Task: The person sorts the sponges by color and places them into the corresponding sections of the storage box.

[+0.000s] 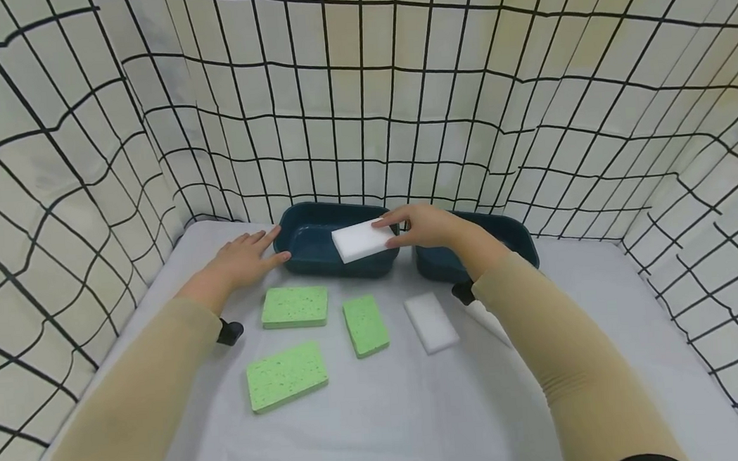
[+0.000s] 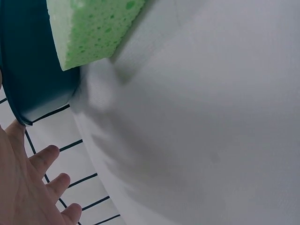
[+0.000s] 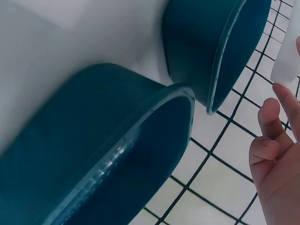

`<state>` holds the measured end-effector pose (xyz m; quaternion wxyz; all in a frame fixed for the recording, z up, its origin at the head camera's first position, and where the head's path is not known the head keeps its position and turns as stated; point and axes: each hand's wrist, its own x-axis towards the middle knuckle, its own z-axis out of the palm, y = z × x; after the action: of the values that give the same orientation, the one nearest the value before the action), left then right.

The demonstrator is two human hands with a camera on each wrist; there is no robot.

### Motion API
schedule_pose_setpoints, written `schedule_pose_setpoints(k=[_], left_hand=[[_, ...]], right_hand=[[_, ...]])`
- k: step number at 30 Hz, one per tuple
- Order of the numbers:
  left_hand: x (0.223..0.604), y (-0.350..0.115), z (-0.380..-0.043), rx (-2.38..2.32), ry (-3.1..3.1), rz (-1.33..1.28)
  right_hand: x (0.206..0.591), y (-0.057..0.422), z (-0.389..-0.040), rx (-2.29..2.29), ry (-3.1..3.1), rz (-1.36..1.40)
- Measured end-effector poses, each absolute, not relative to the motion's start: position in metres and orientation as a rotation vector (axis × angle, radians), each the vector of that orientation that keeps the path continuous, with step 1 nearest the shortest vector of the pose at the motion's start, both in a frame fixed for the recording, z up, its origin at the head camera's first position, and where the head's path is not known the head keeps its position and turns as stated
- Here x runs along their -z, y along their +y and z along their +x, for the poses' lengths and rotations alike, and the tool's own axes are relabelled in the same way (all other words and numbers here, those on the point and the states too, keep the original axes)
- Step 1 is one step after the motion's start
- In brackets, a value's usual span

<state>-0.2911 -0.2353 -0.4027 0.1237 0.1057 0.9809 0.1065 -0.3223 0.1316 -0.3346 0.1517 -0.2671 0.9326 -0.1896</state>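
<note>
My right hand [image 1: 424, 226] pinches a white sponge block [image 1: 362, 240] between thumb and fingers, over the left blue basin [image 1: 339, 266]. In the right wrist view, the block's edge [image 3: 287, 51] shows at the fingertips, above the basin rims. My left hand [image 1: 244, 259] has its fingers spread, with fingertips at the left basin's left rim. Three green sponges lie on the cloth in front: one near the basin [image 1: 294, 307], one in the middle [image 1: 366, 326] and one closest to me [image 1: 287, 376]. A second white block [image 1: 432, 322] lies to their right.
The right blue basin [image 1: 522, 239] stands beside the left one, partly behind my right forearm. Another white piece [image 1: 489, 322] shows half hidden under that sleeve. Black wire grid panels [image 1: 362, 125] enclose the white-clothed table [image 1: 381, 427] at the back and sides.
</note>
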Motion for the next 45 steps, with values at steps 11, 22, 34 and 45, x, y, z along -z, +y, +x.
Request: schedule_pose_setpoints(k=[11, 22, 34, 45], left_hand=[[0.402, -0.239, -0.288, -0.333, 2.863, 0.293], [0.407, -0.238, -0.288, -0.333, 2.880, 0.303], [0.406, -0.239, -0.289, -0.360, 2.873, 0.263], [0.409, -0.239, -0.290, -0.402, 2.874, 0.248]], right_hand=[[0.355, 0.090, -0.351, 0.391, 2.715, -0.730], [0.373, 0.055, -0.362, 0.280, 2.682, -0.743], [0.385, 0.029, -0.363, 0.216, 2.648, -0.776], [0.380, 0.021, -0.363, 0.127, 2.687, -0.820]])
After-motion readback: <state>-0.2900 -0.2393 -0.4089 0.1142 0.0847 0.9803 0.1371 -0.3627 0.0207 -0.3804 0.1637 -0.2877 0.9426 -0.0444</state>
